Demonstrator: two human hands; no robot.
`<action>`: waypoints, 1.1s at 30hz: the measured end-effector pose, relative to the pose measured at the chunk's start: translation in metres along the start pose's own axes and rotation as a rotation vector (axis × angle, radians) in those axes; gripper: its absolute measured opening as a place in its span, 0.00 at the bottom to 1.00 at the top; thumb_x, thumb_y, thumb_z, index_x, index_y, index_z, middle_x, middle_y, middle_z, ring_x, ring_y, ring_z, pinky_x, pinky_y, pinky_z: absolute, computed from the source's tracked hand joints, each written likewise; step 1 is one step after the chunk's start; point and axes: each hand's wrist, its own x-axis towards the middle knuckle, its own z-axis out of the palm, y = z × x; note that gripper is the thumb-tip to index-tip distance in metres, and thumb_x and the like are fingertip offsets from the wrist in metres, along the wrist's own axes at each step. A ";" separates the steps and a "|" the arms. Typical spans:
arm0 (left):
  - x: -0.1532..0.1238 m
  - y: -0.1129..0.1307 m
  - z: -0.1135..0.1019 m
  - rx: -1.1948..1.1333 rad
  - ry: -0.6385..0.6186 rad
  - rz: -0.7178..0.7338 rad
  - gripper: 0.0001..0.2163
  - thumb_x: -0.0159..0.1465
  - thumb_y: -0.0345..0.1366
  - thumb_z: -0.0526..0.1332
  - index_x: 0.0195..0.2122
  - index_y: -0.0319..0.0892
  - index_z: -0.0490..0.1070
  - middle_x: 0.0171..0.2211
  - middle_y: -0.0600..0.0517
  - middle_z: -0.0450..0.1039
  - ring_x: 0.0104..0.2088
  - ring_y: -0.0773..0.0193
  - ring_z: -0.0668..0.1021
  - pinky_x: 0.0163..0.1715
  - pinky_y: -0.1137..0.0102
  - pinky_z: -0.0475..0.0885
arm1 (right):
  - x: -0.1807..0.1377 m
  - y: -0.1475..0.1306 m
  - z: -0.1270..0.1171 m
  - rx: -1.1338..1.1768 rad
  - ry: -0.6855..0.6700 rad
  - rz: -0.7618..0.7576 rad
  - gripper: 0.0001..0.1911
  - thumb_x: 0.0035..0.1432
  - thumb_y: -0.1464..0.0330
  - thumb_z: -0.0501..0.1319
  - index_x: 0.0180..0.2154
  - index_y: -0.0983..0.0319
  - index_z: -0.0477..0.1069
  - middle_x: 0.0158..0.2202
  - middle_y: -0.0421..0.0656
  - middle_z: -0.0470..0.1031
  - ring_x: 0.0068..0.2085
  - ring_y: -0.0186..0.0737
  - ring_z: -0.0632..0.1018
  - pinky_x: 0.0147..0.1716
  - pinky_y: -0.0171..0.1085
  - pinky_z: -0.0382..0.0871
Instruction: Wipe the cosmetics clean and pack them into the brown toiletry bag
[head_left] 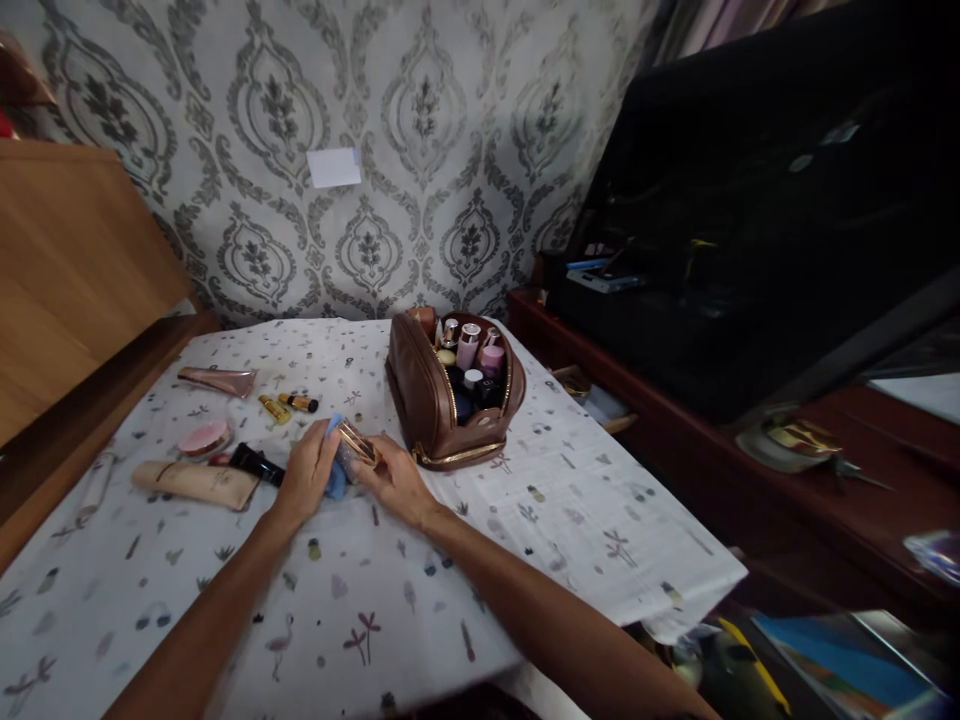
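Note:
My left hand is closed on a blue cloth, which lies against a shiny gold cosmetic container. My right hand grips that container from the other side, and its exact kind cannot be made out. Just beyond my right hand stands a brown toiletry bag, unzipped and filled with several bottles and jars. To the left of my hands lie a black tube, a beige tube and a round pink compact. Farther back are two small yellow-and-black tubes and a pinkish tube.
A white patterned cloth covers the table. At the left stands a wooden panel. On the right, a dark red cabinet carries a large black screen and a round container. A patterned wall closes off the back.

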 end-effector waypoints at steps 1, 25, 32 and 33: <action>-0.001 0.002 0.000 0.017 0.013 0.009 0.18 0.70 0.47 0.45 0.40 0.42 0.70 0.36 0.49 0.74 0.40 0.59 0.76 0.45 0.64 0.71 | 0.000 -0.002 -0.001 -0.033 0.016 -0.009 0.15 0.60 0.56 0.59 0.38 0.61 0.71 0.35 0.43 0.69 0.39 0.41 0.70 0.39 0.38 0.64; -0.018 0.012 0.015 -0.206 -0.061 -0.149 0.22 0.67 0.50 0.54 0.56 0.41 0.65 0.50 0.46 0.75 0.51 0.54 0.76 0.53 0.60 0.69 | 0.007 0.003 0.005 0.847 0.281 0.232 0.27 0.47 0.51 0.70 0.42 0.59 0.67 0.36 0.40 0.75 0.34 0.38 0.75 0.35 0.37 0.71; -0.010 0.014 0.004 -0.329 -0.053 -0.162 0.21 0.66 0.49 0.55 0.53 0.40 0.69 0.44 0.49 0.77 0.46 0.56 0.78 0.48 0.65 0.71 | 0.010 -0.006 0.000 0.867 0.255 0.299 0.25 0.43 0.53 0.72 0.39 0.60 0.70 0.34 0.40 0.77 0.35 0.39 0.75 0.36 0.36 0.69; -0.009 0.012 0.002 -0.337 -0.048 -0.168 0.21 0.66 0.50 0.55 0.52 0.40 0.70 0.44 0.49 0.78 0.46 0.57 0.78 0.48 0.66 0.72 | 0.010 -0.006 -0.001 0.853 0.257 0.318 0.24 0.44 0.53 0.72 0.37 0.61 0.70 0.33 0.40 0.76 0.35 0.39 0.75 0.35 0.36 0.69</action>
